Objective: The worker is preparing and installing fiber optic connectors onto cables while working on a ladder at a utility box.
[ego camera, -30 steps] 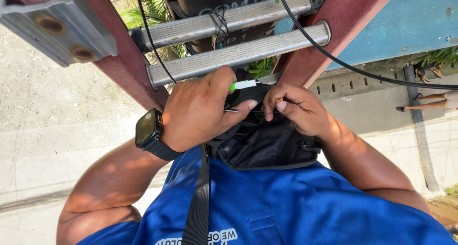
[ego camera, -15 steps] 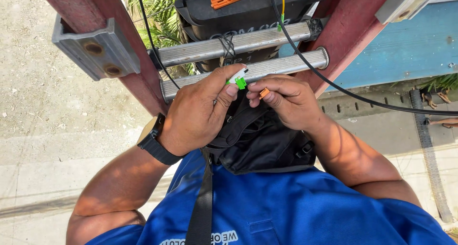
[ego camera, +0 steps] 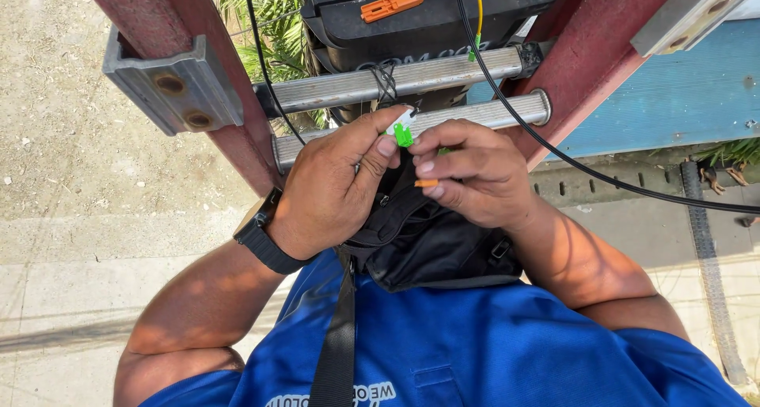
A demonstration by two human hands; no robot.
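My left hand (ego camera: 336,189), a black watch on its wrist, pinches a small green and white connector (ego camera: 402,130) between thumb and forefinger. My right hand (ego camera: 475,173) meets it from the right, its fingertips on the same connector, and it also holds a small orange piece (ego camera: 427,183). Both hands hover just below the lower metal rung (ego camera: 475,114) of a red ladder. Under them hangs a black pouch (ego camera: 427,245) strapped over my blue shirt.
A black box (ego camera: 419,15) with an orange clip (ego camera: 389,3) and a yellow cable (ego camera: 478,11) rests on the upper rung (ego camera: 340,89). A black cable (ego camera: 570,157) runs off to the right. Red ladder rails (ego camera: 206,82) flank the hands; sandy ground and pavement lie far below.
The view has tilted up along the ladder, showing more of the black box. Both hands rose toward the rung and came together on the green connector, and the orange piece now shows in the right hand.
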